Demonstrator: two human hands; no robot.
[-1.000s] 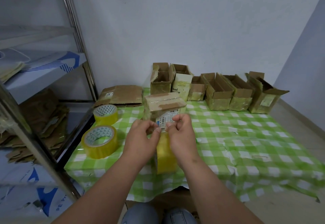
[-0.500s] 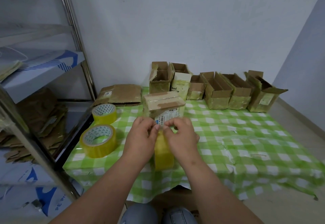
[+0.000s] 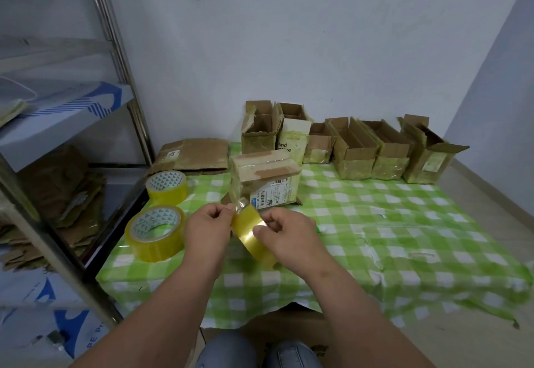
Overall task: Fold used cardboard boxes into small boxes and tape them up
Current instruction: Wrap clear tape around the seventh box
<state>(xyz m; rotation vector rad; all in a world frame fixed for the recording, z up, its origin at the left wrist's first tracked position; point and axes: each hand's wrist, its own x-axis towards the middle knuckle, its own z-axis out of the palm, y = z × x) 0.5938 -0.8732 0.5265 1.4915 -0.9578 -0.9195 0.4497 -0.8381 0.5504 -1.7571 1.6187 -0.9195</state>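
1. Both hands lowered and drawn back from the taped box (image 3: 264, 178) since a second ago; box now standing free on the checked tablecloth (image 3: 404, 223), touched by neither hand
2. Left hand (image 3: 206, 230) curled, fingertips pinching the loose clear end of the tape at the top of the roll; half a second ago same fingers up against the box face by the label
3. Right hand (image 3: 289, 233) curled round the held tape roll (image 3: 254, 236), thumb on its outer band; roll now tilted and clear of the box, earlier upright and half hidden between the hands
4. Judged: strip on the box front finished and torn off or pressed down, free end being picked up for a fresh pull; whether any tape joins roll to box not resolvable
5. Box flaps shut, tape across top and front; further seams likely remaining
6. Two spare rolls (image 3: 157, 233) at left untouched, row of open boxes (image 3: 355, 151) at the wall unchanged
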